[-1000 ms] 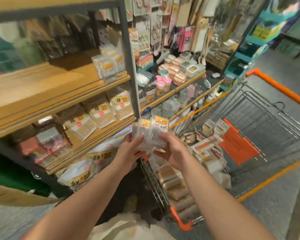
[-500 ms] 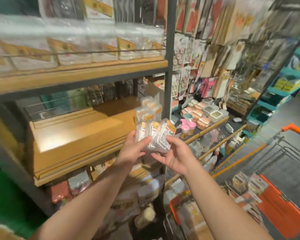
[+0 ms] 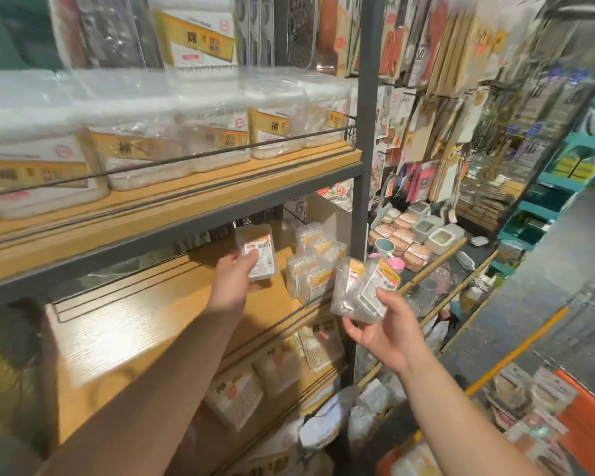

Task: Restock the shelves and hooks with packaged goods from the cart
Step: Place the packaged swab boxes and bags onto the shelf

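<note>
Reaching over the middle wooden shelf (image 3: pixel 145 324), the left hand (image 3: pixel 232 280) grips one clear packet (image 3: pixel 257 250) beside packets already standing there (image 3: pixel 310 269). The right hand (image 3: pixel 385 328) holds a small stack of packets (image 3: pixel 363 290) in front of the grey upright post (image 3: pixel 366 132). Labels are blurred beyond reading; the cart (image 3: pixel 584 424) is cut off at the bottom-right corner.

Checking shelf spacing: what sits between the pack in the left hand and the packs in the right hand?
In the head view, a cluster of shelved clear packs stands between the left-hand pack and the right-hand packs.
</note>
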The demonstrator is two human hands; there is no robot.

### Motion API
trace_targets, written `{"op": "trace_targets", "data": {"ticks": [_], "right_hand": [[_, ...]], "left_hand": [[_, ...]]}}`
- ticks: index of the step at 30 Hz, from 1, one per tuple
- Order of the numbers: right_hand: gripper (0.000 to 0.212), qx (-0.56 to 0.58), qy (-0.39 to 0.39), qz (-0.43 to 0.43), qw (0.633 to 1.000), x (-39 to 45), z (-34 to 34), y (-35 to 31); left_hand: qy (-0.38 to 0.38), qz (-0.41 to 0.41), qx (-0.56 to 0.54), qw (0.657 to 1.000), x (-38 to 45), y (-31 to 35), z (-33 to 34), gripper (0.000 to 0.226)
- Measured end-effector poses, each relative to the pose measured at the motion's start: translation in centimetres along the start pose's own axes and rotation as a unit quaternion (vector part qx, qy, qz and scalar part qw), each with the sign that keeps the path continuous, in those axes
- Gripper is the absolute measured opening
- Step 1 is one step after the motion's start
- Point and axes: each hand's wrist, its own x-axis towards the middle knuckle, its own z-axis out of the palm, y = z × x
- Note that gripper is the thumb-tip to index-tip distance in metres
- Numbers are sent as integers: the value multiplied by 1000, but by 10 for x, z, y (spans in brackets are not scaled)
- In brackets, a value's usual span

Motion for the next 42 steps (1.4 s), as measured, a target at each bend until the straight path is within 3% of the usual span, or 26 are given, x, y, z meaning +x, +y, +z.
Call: {"op": "trace_targets", "data": {"ticks": [2,3,6,8,9,13,18,22,28,30,33,35,38,42], "right_hand": [[50,-1,1,-9,1000,-2,-5,-2],[49,-4,0,-9,1000,-3,-8,-4],[84,-23,7,-4,1000,-4,-18,-9],[95,-31,21,13,999,-6,-27,-15],[97,-34,31,23,999,-7,-31,-17],[97,-44,61,37,997,-15,-47,-22],[95,-45,76,45,995,-25,-56,-14],[92,-49,79,42,995,-30,-57,-8],[93,-70,82,52,993,-30,-48,6],[93,-81,77,54,992,-32,-44,7],[90,-81,82,47,992,-35,-39,6],[77,-78,89,44,992,-39,-36,4],[45,-81,107,34,990,-45,-33,4],[45,-85,111,33,990,-50,-28,5]], "left_hand": [[-7,-22,47,999,20,-4,-4,85],[-13,-27,65,997,29,-8,-3,90],[-10,-60,96,994,44,-16,5,74],[-2,-68,118,991,52,-24,12,61],[-5,-63,125,990,52,-24,15,49],[-27,-56,164,985,61,-25,15,73],[-65,-33,291,954,65,-24,-9,86],[-76,8,347,935,65,-32,-22,58],[-141,103,308,935,50,-28,-1,33],[-160,90,269,945,45,-26,4,41],[-184,25,142,972,42,-26,12,70],[-174,-12,85,981,42,-27,22,82],[-176,-27,65,982,33,-26,39,58],[-159,3,67,985,24,-22,39,43]]}}
